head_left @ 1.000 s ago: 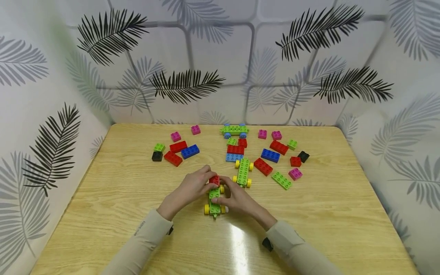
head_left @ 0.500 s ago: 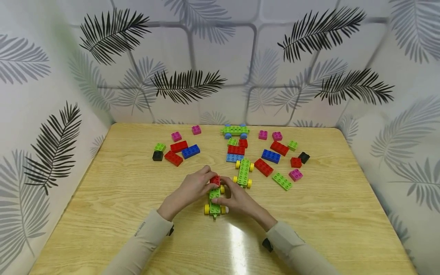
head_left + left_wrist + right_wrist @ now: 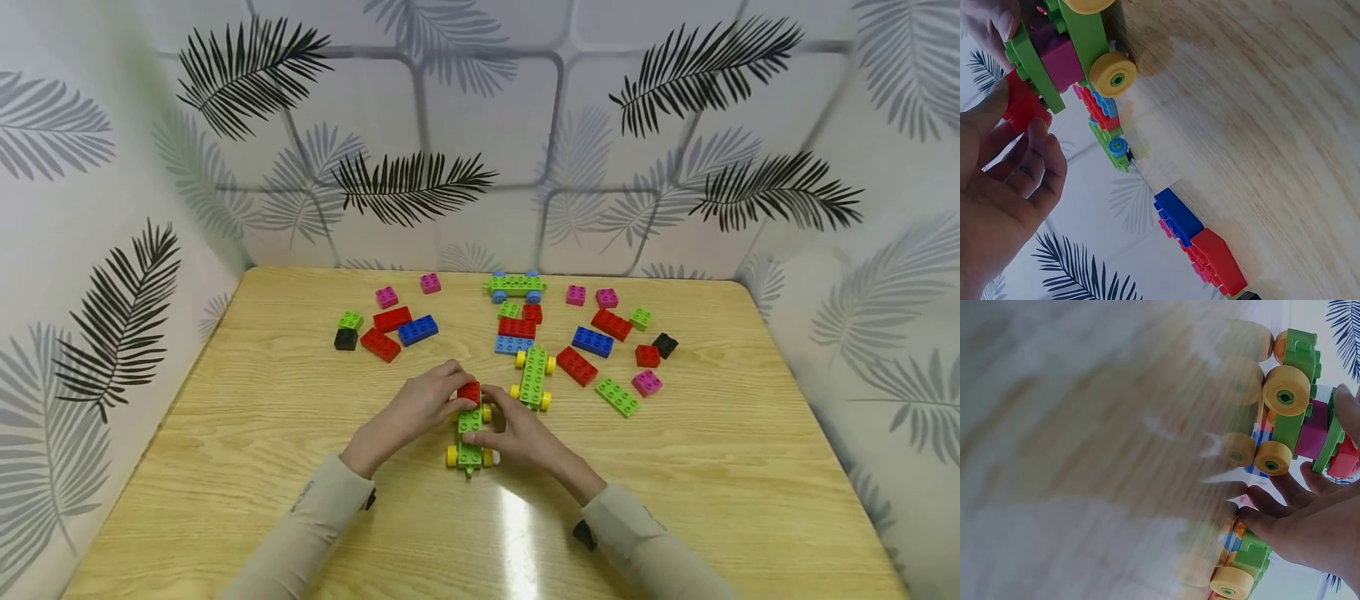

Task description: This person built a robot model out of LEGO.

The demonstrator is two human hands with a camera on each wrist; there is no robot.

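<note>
A green toy car (image 3: 469,442) with yellow wheels stands on the wooden table (image 3: 247,417) near its middle. A small red brick (image 3: 469,392) sits on the car's far end, over a magenta brick (image 3: 1315,434). My left hand (image 3: 448,398) pinches the red brick (image 3: 1022,106) between thumb and fingers. From the right side, my right hand (image 3: 491,417) grips the car, thumb on its deck and a finger up by the red brick. The left wrist view shows the car's chassis (image 3: 1082,31) and a yellow wheel (image 3: 1113,74) close up.
A second green car with yellow wheels (image 3: 533,377) lies just right of my hands. Further back are a green car with blue wheels (image 3: 514,285) and several loose red, blue, magenta, green and black bricks. Patterned walls close off three sides.
</note>
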